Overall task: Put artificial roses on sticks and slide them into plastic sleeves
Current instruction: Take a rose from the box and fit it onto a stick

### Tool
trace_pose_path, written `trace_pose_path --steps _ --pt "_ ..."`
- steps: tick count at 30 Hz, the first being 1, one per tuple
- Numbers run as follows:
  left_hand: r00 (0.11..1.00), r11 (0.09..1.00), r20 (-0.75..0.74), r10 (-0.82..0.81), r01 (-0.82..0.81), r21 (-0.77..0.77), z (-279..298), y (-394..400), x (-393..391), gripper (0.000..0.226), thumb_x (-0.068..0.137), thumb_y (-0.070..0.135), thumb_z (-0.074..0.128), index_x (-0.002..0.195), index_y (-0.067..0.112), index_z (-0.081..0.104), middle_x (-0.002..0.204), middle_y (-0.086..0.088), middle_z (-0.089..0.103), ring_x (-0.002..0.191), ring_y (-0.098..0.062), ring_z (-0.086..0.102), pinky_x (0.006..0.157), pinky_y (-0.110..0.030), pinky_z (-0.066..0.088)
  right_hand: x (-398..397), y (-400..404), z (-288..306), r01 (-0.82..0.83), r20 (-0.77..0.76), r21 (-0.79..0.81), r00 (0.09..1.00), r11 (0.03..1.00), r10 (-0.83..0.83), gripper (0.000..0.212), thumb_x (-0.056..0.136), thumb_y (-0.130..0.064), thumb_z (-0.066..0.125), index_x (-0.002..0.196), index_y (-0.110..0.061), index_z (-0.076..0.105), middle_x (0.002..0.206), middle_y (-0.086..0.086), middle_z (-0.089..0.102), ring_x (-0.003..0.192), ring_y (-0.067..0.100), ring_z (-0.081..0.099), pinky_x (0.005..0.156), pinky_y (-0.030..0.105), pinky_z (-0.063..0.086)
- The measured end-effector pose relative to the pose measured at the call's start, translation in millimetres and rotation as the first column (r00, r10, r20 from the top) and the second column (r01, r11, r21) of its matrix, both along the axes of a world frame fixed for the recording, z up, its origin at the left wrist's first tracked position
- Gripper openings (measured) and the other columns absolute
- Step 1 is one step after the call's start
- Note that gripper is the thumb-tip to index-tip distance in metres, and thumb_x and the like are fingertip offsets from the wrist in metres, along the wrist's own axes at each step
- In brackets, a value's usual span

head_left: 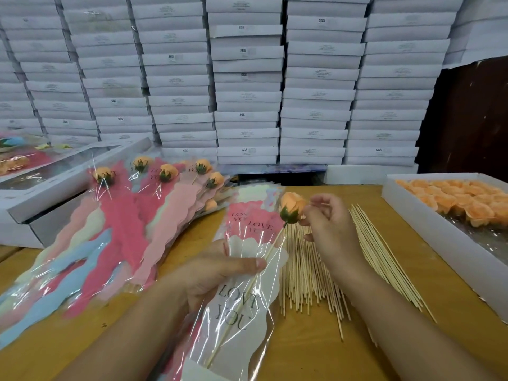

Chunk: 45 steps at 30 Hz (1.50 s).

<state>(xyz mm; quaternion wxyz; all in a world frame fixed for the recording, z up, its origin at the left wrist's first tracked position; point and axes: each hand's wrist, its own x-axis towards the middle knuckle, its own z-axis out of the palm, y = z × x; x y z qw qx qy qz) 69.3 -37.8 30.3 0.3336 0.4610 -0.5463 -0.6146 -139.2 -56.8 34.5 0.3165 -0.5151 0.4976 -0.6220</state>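
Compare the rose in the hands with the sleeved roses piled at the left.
The rose in the hands sticks out above its sleeve, with only the stick partly inside; the piled roses sit fully inside theirs. The held one is lifted off the table, gripped by the left hand and touched by the right hand; the piled ones lie flat, untouched. All are orange with green bases.

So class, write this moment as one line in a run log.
step: sleeving | left hand: holds sleeve | right hand: pinches rose | stick: partly inside sleeve | rose: outside
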Motion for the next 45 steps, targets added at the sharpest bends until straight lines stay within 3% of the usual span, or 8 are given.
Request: trace_pose_path --steps 5,9,17,30,35,38,41,45 --pt "1.0 0.999 -0.001 -0.009 0.009 -0.044 -1 0 0 0.062 0.068 0.017 0.083 0.122 -0.005 0.063 0.125 -0.03 0.063 0.118 -0.044 0.061 0.104 -0.048 0.049 0 0 3 -0.103 0.005 0.017 0.995 0.995 0.102 0.019 0.095 -0.03 0.062 0.113 -0.036 0.062 0.117 -0.007 0.066 0.11 0.016 0.064 0.086 0.039 0.056" --pt "1.0 1.0 -0.011 -0.019 0.019 -0.024 -1 -1 1 0.053 0.067 0.015 0.084 0.116 0.001 0.069 0.12 -0.028 0.068 0.107 -0.038 0.068 0.099 -0.049 0.054 3 2 1 -0.172 0.009 0.02 0.985 0.985 0.172 0.026 0.094 -0.014 0.064 0.119 -0.02 0.067 0.112 0.0 0.071 0.092 0.008 0.071 0.067 0.019 0.056" --pt "0.996 0.998 -0.068 -0.064 0.066 0.021 -1 -3 0 0.033 0.072 0.015 0.082 0.105 0.012 0.078 0.105 -0.02 0.074 0.087 -0.027 0.074 0.072 -0.034 0.058 18 8 -6 -0.326 -0.058 0.013 0.943 0.945 0.326 0.027 0.092 -0.002 0.065 0.106 -0.025 0.072 0.094 -0.004 0.076 0.08 0.006 0.073 0.063 0.015 0.053" --pt "0.991 0.992 -0.129 -0.04 0.055 0.115 -4 -5 -3 0.067 0.055 0.038 0.089 0.112 0.007 0.073 0.101 -0.016 0.075 0.082 -0.026 0.074 0.068 -0.033 0.058 21 9 -7 -0.377 -0.093 0.06 0.92 0.924 0.381 0.023 0.095 -0.015 0.062 0.086 -0.031 0.077 0.082 -0.014 0.076 0.079 0.01 0.072 0.07 0.022 0.057" --pt "0.991 0.995 -0.132 0.006 0.007 0.096 -4 -4 -2 0.075 0.065 0.038 0.086 0.126 0.002 0.065 0.116 -0.022 0.069 0.101 -0.035 0.066 0.102 -0.05 0.049 21 8 -11 -0.38 -0.127 0.118 0.911 0.918 0.393 0.022 0.098 -0.022 0.057 0.088 -0.019 0.077 0.1 0.006 0.073 0.089 0.012 0.071 0.083 0.026 0.056" --pt "0.989 0.995 -0.143 0.036 -0.022 0.097 -3 -4 -4 0.072 0.069 0.037 0.084 0.127 0.001 0.062 0.116 -0.027 0.066 0.102 -0.035 0.063 0.105 -0.053 0.044 21 9 -11 -0.413 -0.143 0.139 0.891 0.9 0.431 0.022 0.099 -0.02 0.053 0.094 -0.011 0.073 0.104 -0.009 0.071 0.088 -0.011 0.064 0.075 0.003 0.048" --pt "0.988 0.999 -0.155 -0.008 0.015 0.043 -2 -4 -4 0.034 0.079 0.031 0.083 0.101 0.009 0.073 0.097 -0.017 0.069 0.082 -0.027 0.066 0.08 -0.041 0.054 21 9 -11 -0.436 -0.16 0.144 0.876 0.888 0.456 0.029 0.101 -0.019 0.05 0.095 -0.002 0.073 0.101 -0.024 0.067 0.081 -0.019 0.06 0.067 -0.005 0.038" --pt "0.991 0.999 -0.123 -0.045 0.044 -0.005 -3 -5 -4 0.029 0.082 0.033 0.08 0.092 0.007 0.073 0.084 -0.008 0.07 0.075 -0.018 0.065 0.081 -0.037 0.047 23 12 -9 -0.468 -0.152 0.2 0.853 0.861 0.499 0.025 0.102 -0.024 0.049 0.092 -0.024 0.072 0.074 -0.042 0.064 0.077 -0.029 0.054 0.064 -0.008 0.034"
